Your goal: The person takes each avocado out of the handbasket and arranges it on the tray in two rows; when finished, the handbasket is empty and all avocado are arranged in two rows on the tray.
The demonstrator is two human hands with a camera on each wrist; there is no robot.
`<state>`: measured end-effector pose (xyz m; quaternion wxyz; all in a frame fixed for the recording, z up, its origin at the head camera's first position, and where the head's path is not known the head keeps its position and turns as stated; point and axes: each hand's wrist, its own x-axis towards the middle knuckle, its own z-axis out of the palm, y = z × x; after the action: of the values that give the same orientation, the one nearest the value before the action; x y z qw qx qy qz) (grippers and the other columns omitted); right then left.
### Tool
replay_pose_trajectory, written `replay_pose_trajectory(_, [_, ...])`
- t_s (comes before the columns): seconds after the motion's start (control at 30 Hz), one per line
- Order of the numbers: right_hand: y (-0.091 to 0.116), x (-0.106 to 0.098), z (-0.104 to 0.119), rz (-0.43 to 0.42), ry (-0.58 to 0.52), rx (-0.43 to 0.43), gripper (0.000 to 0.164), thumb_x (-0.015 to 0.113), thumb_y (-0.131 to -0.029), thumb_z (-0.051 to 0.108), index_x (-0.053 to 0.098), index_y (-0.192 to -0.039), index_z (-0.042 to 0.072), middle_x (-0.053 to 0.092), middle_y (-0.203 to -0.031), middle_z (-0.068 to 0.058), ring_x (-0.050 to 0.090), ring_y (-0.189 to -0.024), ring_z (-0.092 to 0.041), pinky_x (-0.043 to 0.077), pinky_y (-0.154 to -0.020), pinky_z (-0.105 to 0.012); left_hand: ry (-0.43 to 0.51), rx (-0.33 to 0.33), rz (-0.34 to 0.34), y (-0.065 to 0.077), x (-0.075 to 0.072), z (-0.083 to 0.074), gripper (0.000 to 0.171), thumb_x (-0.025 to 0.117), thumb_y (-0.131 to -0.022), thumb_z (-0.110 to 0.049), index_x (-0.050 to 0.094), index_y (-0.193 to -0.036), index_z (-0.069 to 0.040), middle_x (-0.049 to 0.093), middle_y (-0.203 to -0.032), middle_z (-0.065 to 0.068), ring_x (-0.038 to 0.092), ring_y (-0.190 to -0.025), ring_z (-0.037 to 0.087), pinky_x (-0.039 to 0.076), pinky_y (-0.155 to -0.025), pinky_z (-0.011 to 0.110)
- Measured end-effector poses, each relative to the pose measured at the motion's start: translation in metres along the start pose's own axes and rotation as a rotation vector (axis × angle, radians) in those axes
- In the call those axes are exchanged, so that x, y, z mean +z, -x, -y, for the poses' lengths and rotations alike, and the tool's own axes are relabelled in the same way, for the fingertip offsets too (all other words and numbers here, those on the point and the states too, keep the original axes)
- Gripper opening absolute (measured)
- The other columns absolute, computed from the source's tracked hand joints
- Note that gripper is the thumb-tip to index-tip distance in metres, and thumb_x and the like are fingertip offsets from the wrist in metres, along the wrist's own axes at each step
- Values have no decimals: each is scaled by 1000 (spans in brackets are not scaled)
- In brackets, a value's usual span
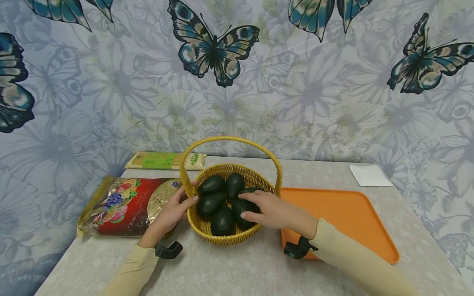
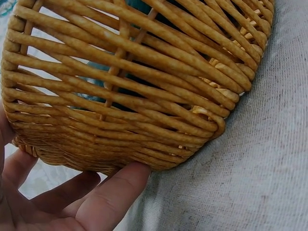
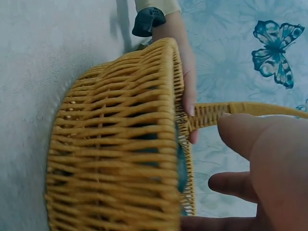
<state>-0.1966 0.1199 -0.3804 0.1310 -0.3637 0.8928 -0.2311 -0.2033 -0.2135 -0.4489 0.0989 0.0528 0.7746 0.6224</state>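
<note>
A yellow wicker basket (image 1: 231, 239) with a tall arched handle stands on the table and holds several dark green avocados (image 1: 211, 204). My left hand (image 1: 171, 211) grips the basket's left side by the handle base, thumb at the rim. In the left wrist view, its fingers (image 2: 113, 197) press against the woven outside wall. From the right, my right hand (image 1: 270, 209) reaches over the rim, thumb and fingers spread across an avocado (image 1: 240, 207) on the right of the pile. Its fingers (image 3: 233, 185) look extended and apart in the right wrist view.
An orange tray (image 1: 333, 209) lies to the right of the basket. On the left is a red bag with fruit pictures (image 1: 129, 209), and behind it a green and clear packet (image 1: 163, 161). A white square (image 1: 369, 176) lies at the back right, before a butterfly-print cloth (image 1: 229, 111).
</note>
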Motion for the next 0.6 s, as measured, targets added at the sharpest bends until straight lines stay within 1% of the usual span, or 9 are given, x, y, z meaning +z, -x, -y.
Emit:
replay_pose_trajectory(0.07, [-5,3,0,12,-3,-6,58,55,-105,44,47,-154,14,53,-151,-12,53,-136,-30,47,-110,-48,-16,3,-2,0,1,-1,60,56,-106,-27,32,-160,-18,39,-157,26,50,-133,42,61,-86,47])
replay_pose_trajectory(0.17, [-10,7,1,21,9,5,54,57,-104,40,50,-152,15,55,-149,-12,55,-135,-30,48,-108,-48,-25,6,-3,-1,2,-1,60,57,-106,-28,32,-160,-18,39,-157,26,50,-133,42,61,-86,47])
replay_pose_trajectory(0.27, [-14,10,4,30,39,18,50,61,-103,35,54,-149,17,58,-147,-12,57,-132,-30,50,-106,-48,-13,5,-3,-1,2,-1,61,57,-105,-28,32,-160,-18,40,-156,26,51,-132,42,62,-85,47])
replay_pose_trajectory(0.47, [-23,19,6,58,77,29,43,69,-98,25,62,-140,16,59,-141,-15,60,-126,-32,51,-101,-53,-1,2,-11,-1,1,-1,60,57,-106,-26,32,-160,-18,40,-156,26,52,-131,42,62,-84,45])
replay_pose_trajectory(0.6, [-28,23,4,90,48,49,42,70,-98,23,64,-139,17,58,-138,-14,59,-124,-29,52,-101,-48,-20,-2,-17,1,1,-1,59,56,-106,-26,32,-160,-18,41,-156,27,52,-130,41,62,-84,45])
